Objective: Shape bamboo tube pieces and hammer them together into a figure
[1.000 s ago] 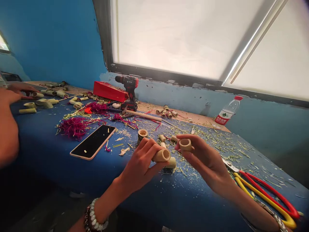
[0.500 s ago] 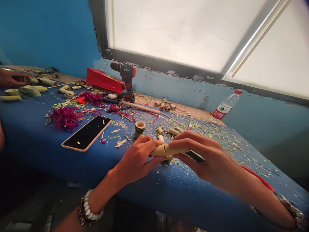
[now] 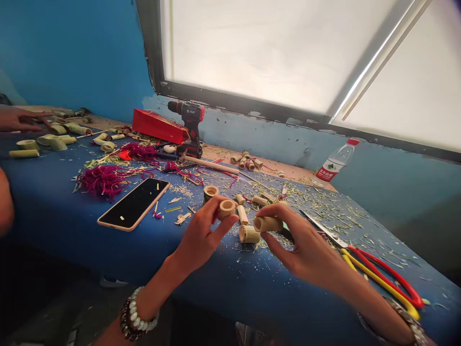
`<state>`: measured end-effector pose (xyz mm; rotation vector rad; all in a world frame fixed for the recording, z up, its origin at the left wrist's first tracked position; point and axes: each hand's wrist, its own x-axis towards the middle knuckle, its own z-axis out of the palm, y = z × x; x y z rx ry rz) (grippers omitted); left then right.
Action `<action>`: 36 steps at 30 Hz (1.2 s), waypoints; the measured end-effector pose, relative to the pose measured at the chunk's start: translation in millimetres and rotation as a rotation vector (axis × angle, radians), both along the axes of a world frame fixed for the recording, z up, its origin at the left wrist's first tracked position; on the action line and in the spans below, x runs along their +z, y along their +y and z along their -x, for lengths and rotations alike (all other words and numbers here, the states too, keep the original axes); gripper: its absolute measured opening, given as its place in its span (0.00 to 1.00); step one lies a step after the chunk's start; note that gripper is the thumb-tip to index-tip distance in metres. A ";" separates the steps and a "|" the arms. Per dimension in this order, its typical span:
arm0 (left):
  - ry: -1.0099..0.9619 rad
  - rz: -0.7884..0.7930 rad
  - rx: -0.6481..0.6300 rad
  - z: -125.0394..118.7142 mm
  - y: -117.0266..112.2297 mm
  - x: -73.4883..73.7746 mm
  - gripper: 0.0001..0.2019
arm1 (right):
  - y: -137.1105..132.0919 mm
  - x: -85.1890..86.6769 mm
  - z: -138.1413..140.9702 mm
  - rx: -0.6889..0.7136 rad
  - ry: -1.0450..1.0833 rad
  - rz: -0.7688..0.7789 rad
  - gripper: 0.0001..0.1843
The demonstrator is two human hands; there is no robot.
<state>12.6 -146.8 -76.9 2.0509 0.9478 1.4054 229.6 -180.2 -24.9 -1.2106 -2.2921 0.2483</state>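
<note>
My left hand [image 3: 200,233] pinches a short bamboo ring [image 3: 226,209] between thumb and fingertips, its hollow end facing up. My right hand [image 3: 306,245] holds a bamboo tube section [image 3: 268,224] by its far end between finger and thumb. The two pieces are apart, a small gap between them. Below them, a cut bamboo piece [image 3: 249,234] lies on the blue-covered table [image 3: 252,283]. An upright bamboo cup [image 3: 211,193] stands just beyond my left hand, and a bamboo stick piece [image 3: 242,215] lies between my hands.
Shavings litter the table. A phone [image 3: 133,204], magenta fibre tufts [image 3: 103,181], a cordless drill [image 3: 190,129], a red case [image 3: 154,126] and a water bottle [image 3: 334,161] lie beyond. Scissors [image 3: 382,278] lie right. A co-worker's hand [image 3: 19,119] works among bamboo pieces at far left.
Half a second ago both hands held one joined bamboo length together; now they have drawn apart with a separate piece in each. The scissors' handles are back in view at right.
</note>
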 end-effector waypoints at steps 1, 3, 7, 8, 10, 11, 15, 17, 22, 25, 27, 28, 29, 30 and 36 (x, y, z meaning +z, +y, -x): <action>-0.039 0.036 -0.008 1.0 0.9 -0.4 0.10 | -0.6 -3.7 2.3 -0.017 0.025 0.045 0.11; -0.109 0.082 -0.026 2.9 2.8 -1.3 0.11 | -0.9 -9.8 6.5 -0.011 0.069 0.118 0.13; -0.104 0.153 -0.105 4.2 4.4 -1.6 0.13 | 0.3 -13.0 11.1 0.046 0.100 0.144 0.16; -0.068 0.146 -0.108 3.9 4.1 -1.5 0.13 | 0.7 -12.5 11.5 0.066 0.093 0.129 0.16; 0.008 0.105 -0.079 2.5 3.0 -1.7 0.14 | 1.1 -11.9 12.0 0.115 0.080 0.102 0.16; 0.041 0.080 -0.057 1.7 2.2 -1.9 0.14 | 1.1 -12.0 12.4 0.136 0.081 0.097 0.16; 0.150 0.051 -0.059 -0.8 -2.2 -2.1 0.13 | 0.4 -16.0 15.1 0.158 0.100 0.102 0.19; 0.188 0.059 -0.100 -0.9 -4.4 -1.3 0.10 | 0.4 -18.3 16.1 0.142 0.089 0.100 0.20; 0.212 -0.028 -0.123 0.7 -6.9 -2.4 0.07 | 1.8 -18.5 14.3 0.160 0.016 0.015 0.16; 0.244 -0.108 -0.118 1.8 -6.5 -5.8 0.07 | 1.6 -16.9 12.9 0.178 0.032 0.023 0.15; 0.257 -0.155 -0.128 2.3 -5.8 -7.4 0.06 | 1.0 -16.0 12.8 0.190 0.076 0.071 0.14; 0.257 -0.186 -0.137 2.4 -5.3 -7.8 0.06 | 0.8 -15.5 12.9 0.198 0.099 0.097 0.13; 0.252 -0.218 -0.145 2.5 -4.8 -7.9 0.06 | 0.8 -14.9 13.0 0.204 0.119 0.119 0.12; 0.245 -0.248 -0.156 2.4 -4.3 -7.8 0.05 | 0.9 -14.3 13.0 0.208 0.137 0.136 0.12; 0.234 -0.285 -0.231 1.0 -2.4 -6.8 0.05 | 5.5 -7.9 9.3 0.179 0.133 0.166 0.09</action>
